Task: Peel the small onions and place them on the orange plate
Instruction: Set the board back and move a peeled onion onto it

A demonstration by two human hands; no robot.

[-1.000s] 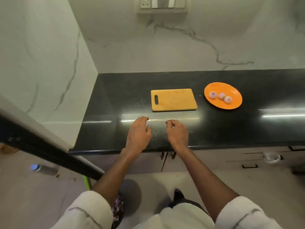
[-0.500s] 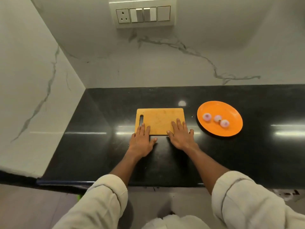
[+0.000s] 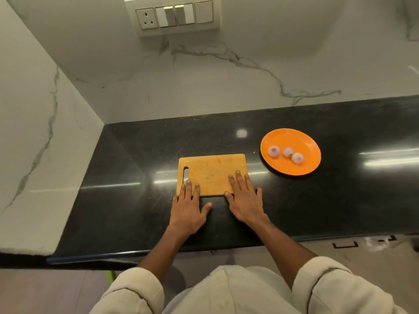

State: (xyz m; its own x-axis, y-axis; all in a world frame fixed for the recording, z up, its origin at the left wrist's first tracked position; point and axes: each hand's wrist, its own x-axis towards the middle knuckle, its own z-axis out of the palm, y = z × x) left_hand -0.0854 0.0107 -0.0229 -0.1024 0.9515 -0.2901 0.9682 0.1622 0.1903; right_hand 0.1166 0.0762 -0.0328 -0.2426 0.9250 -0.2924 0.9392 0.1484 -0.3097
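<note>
Both your hands lie flat and empty on the cutting board's near edge.
Right hand (image 3: 246, 200), left hand (image 3: 188, 207): push the wooden cutting board (image 3: 213, 173) carelessly and it could slide into the orange plate (image 3: 303, 141) beyond your right hand, rolling the three peeled onions (image 3: 288, 152) off.

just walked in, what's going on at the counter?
A person rests both hands flat, left hand and right hand, fingers on the near edge of the wooden cutting board. Neither holds anything. Three small onions, seemingly peeled, sit on the orange plate to the board's right.
</note>
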